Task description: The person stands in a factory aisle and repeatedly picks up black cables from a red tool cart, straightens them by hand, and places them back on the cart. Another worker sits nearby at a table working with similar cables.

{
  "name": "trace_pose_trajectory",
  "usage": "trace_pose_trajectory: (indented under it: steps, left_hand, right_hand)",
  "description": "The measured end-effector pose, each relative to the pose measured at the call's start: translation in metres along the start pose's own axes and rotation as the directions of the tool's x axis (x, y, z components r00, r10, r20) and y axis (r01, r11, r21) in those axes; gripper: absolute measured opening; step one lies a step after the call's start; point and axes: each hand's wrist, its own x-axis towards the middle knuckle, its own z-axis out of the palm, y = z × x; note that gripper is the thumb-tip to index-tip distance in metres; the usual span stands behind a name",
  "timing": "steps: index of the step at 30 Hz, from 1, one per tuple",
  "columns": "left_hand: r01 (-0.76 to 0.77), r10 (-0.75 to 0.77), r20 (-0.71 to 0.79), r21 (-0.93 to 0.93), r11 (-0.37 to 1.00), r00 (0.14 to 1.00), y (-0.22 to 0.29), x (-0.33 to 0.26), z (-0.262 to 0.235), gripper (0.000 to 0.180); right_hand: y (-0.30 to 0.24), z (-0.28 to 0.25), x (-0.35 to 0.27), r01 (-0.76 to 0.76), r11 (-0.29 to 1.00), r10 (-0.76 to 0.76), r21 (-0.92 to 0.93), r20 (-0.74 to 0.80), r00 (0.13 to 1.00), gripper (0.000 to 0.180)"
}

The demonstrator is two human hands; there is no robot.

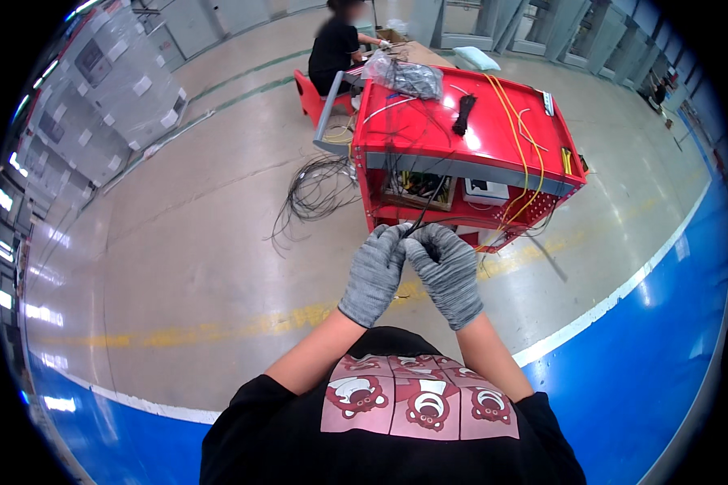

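Both my hands, in grey knit gloves, meet in front of the red cart (493, 97). My left hand (374, 273) is closed, its fingertips pinching thin black wires (426, 212). Right beside it, my right hand (446, 271) has its thumb and fingers closed on the same wires. The wires run up from my fingertips toward the cart's front edge. Where exactly the fingertips press on them is partly hidden by the gloves.
A bundle of black ties (463, 114), a clear plastic bag (408, 77) and yellow wires (516, 129) lie on the cart. Its shelf holds a box of tools (416, 191). Coiled black cable (319, 190) lies on the floor. Beyond, a person (336, 52) sits on a red chair (308, 99).
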Motion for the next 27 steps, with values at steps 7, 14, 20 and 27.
trace_pose_trajectory:
  steps: [7, 14, 20, 27]
  left_hand:
    - [-0.037, 0.011, 0.087, 0.311, 0.950, 0.996, 0.006, 0.001, 0.001, 0.025]
    - [-0.100, 0.033, 0.179, 0.378, 0.920, 0.983, 0.004, 0.002, 0.002, 0.024]
    - [0.319, -0.260, 0.194, -0.410, 0.855, 0.946, -0.002, 0.006, 0.000, 0.022]
    - [0.706, -0.196, 0.679, -0.685, 0.178, 0.708, -0.007, 0.009, -0.028, 0.024]
  right_hand:
    - [0.009, 0.008, 0.005, 0.239, 0.936, -0.285, -0.258, -0.160, 0.945, 0.018]
    - [0.010, -0.006, -0.001, 0.201, 0.850, -0.216, -0.487, 0.027, 0.976, 0.014]
    - [0.003, -0.017, -0.002, 0.574, 0.761, -0.586, -0.302, 0.059, 0.808, 0.019]
    - [0.019, -0.016, -0.010, 0.346, 0.935, -0.343, 0.082, -0.050, 0.938, 0.026]
